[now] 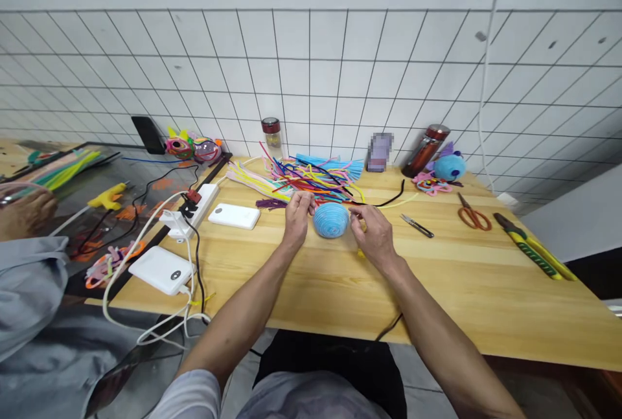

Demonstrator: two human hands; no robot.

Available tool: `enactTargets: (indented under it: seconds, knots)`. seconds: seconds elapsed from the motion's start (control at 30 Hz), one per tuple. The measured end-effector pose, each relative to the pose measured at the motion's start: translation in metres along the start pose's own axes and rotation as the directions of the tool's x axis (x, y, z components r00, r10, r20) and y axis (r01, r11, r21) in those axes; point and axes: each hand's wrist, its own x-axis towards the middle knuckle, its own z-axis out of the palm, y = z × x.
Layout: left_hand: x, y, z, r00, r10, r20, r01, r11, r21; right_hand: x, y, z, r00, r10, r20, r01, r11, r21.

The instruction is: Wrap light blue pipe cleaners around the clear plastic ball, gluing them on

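Observation:
A round ball wound from light blue pipe cleaners [331, 220] sits between my two hands, close to the fingers of both. My left hand [297, 217] is at its left, with thumb and fingertips pinched together; what they hold, if anything, is too small to make out. On the ball's right side is my right hand [374, 232], its fingers curled and closed near the ball's edge. Whether it grips something small cannot be seen. A bit of yellow [360, 252] shows below the right hand. Just behind lies a loose pile of coloured pipe cleaners [311, 179].
Right: a craft knife [416, 226], scissors [473, 213], yellow-green pliers [532, 247], a blue fluffy figure [449, 166], a flask [426, 150]. Left: white power banks [234, 215], a power strip [197, 208] with trailing cables. A co-worker's hand [26, 210] is near a yellow glue gun [107, 197].

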Motion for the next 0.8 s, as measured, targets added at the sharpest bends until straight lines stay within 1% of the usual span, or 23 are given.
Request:
enactTargets:
  seconds: [0.07,0.13,0.2,0.23,0.3,0.33,0.4,0.5,0.6,0.7,0.8]
  knots:
    - [-0.007,0.016,0.010,0.992,-0.065,0.112,0.070,0.997,-0.042,0.009,-0.014,-0.015,1.000,-0.012,-0.020,0.013,1.000,0.027]
    - [-0.017,0.033,0.021,0.967,-0.126,0.224,0.145,0.987,-0.073,0.020,-0.031,-0.034,1.000,-0.019,-0.022,0.021,0.996,0.089]
    - [-0.026,0.051,0.033,0.938,-0.159,0.309,0.197,0.975,-0.099,0.032,-0.048,-0.052,0.999,-0.042,-0.027,0.045,0.989,0.139]
    - [-0.031,0.060,0.039,0.920,-0.170,0.354,0.226,0.966,-0.123,0.039,-0.057,-0.061,0.997,-0.056,-0.045,0.062,0.987,0.147]
    - [-0.038,0.074,0.052,0.854,-0.211,0.476,0.351,0.909,-0.225,0.053,-0.069,-0.075,0.993,-0.079,-0.084,0.091,0.984,0.154]
    - [-0.040,0.079,0.058,0.829,-0.229,0.511,0.397,0.884,-0.246,0.059,-0.074,-0.080,0.992,-0.084,-0.095,0.098,0.982,0.162]
    - [-0.043,0.086,0.070,0.815,-0.241,0.526,0.435,0.855,-0.282,0.070,-0.077,-0.088,0.991,-0.087,-0.103,0.102,0.982,0.156]
    - [-0.039,0.088,0.084,0.815,-0.235,0.529,0.434,0.853,-0.290,0.081,-0.073,-0.093,0.991,-0.078,-0.106,0.091,0.989,0.119]
    - [-0.031,0.083,0.092,0.823,-0.201,0.532,0.391,0.879,-0.273,0.085,-0.064,-0.095,0.991,-0.082,-0.105,0.092,0.991,0.099]
    - [-0.022,0.074,0.095,0.829,-0.172,0.533,0.335,0.915,-0.226,0.086,-0.056,-0.094,0.991,-0.082,-0.110,0.090,0.993,0.075]
    - [-0.014,0.064,0.093,0.818,-0.154,0.554,0.291,0.942,-0.168,0.086,-0.050,-0.092,0.991,-0.073,-0.113,0.079,0.996,0.049]
